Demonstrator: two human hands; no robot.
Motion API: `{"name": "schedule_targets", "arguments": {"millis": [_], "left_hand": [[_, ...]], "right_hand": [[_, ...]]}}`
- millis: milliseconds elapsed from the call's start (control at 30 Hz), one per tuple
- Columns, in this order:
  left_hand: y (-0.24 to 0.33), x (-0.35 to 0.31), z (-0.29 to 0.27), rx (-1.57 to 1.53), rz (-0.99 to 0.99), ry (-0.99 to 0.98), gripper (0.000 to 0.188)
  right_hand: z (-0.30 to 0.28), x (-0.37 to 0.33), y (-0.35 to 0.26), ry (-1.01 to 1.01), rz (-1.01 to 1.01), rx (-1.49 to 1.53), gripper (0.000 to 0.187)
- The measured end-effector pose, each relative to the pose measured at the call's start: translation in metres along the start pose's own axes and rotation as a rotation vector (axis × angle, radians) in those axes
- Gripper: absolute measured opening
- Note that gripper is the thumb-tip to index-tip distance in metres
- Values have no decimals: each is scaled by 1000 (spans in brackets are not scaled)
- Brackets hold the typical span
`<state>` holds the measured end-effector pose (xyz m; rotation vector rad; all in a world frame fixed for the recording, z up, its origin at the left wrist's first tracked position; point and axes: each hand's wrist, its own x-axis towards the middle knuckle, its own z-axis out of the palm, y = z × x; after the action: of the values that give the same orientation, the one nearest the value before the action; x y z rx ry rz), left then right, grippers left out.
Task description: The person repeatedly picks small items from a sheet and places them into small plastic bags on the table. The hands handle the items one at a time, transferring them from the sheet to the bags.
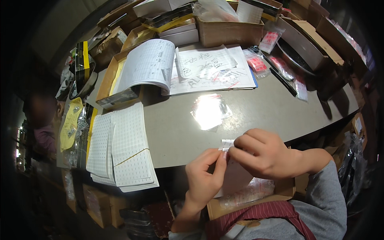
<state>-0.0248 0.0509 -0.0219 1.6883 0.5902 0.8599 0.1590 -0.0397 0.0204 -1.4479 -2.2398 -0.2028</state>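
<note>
A small white strip of printed labels (227, 143), partly curled, is pinched between my two hands over the table's front edge. Thumb and forefinger of my left hand (205, 173) close on its lower edge. My right hand (262, 154) has its fingers curled over the strip's right end and hides part of it. Just beyond, a small pile of clear plastic bags (210, 112) lies on the table, washed out by glare. Below my hands, a cardboard box (286, 191) holds clear bags (254, 192) with small contents I cannot make out.
Sheets of printed labels (130, 148), a rubber band across them, overhang the table's front left edge. Behind stand an open carton (105, 91) with a paper pad (148, 66), handwritten sheets (208, 66), black pens (283, 82) and several boxes (230, 34). Another person (44, 116) is at far left.
</note>
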Motion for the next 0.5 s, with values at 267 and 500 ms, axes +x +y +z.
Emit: {"name": "schedule_targets", "arguments": {"millis": [267,500], "left_hand": [[-8,14,-11,36,-165,52,20],[-10,18,-11,58,-62,43,18]], "right_hand": [[11,44,99,-173,330,413,22],[29,71,126,-386,445,265,25]]}}
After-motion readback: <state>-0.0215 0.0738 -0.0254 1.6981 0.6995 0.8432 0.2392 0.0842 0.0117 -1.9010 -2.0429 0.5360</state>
